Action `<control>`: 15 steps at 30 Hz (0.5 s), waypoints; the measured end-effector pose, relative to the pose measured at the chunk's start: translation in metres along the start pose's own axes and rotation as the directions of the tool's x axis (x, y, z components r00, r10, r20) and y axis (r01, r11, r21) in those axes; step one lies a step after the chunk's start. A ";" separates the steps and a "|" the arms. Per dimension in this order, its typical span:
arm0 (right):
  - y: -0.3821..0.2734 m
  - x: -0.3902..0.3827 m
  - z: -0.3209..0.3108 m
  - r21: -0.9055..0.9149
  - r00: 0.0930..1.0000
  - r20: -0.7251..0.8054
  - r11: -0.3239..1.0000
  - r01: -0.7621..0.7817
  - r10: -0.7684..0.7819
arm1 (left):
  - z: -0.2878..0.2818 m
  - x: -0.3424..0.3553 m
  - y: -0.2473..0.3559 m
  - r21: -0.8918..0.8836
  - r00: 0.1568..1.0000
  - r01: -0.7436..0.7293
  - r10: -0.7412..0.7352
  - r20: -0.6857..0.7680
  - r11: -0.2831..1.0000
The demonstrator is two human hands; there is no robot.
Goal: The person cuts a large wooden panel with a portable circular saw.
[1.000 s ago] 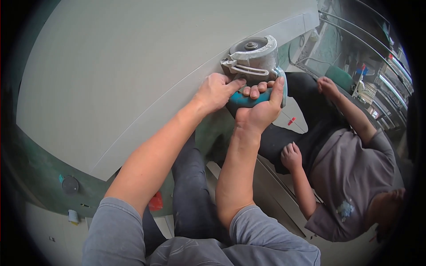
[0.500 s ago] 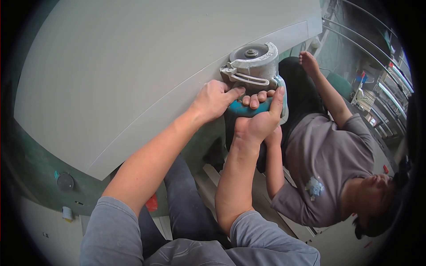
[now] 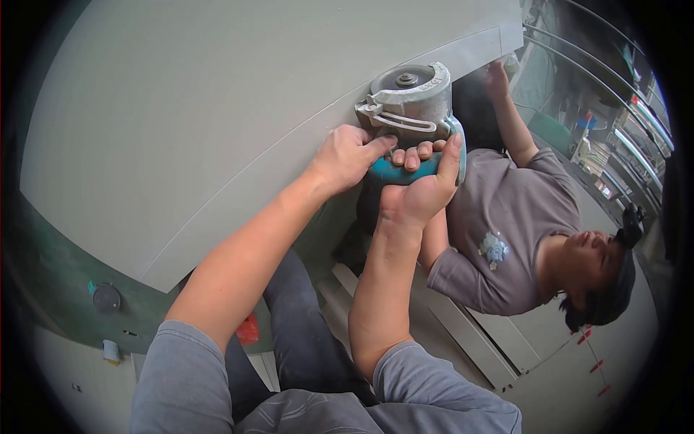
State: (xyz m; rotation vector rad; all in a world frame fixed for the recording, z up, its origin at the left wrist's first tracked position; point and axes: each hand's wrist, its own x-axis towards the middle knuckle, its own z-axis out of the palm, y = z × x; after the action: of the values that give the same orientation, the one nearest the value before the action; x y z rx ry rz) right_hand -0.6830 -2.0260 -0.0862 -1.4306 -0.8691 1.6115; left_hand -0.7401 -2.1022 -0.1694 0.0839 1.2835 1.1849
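My right hand is wrapped round the teal handle of a handheld circular saw, with its thumb up along the side. The saw has a round disc under a curved, dusty metal guard and a slotted bracket. Against its near-left side, by the handle, my left hand is closed, thumb and fingers pressed on the saw's lower part; its fingertips are partly hidden. The saw sits at the edge of a large pale board. A thin line runs along the board near that edge.
To my right, a person in a grey-brown shirt is close to the saw, one hand by the board's edge. Long pale strips lie on the floor. Metal rails stand at the far right, and a red object is near my legs.
The person on the right has shifted up and left, their raised hand now nearer the board's edge. The saw and my hands have moved very slightly up and left, my grip the same.
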 end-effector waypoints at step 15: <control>0.010 0.012 -0.008 -0.017 0.999 -0.022 0.999 0.028 -0.028 | 0.005 0.012 -0.011 -0.012 1.000 0.009 -0.009 0.001 1.000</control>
State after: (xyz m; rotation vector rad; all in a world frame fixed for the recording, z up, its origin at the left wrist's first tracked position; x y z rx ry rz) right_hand -0.6765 -2.0198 -0.1015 -1.4389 -0.8881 1.5684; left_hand -0.7311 -2.0958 -0.1830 0.0697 1.2749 1.1844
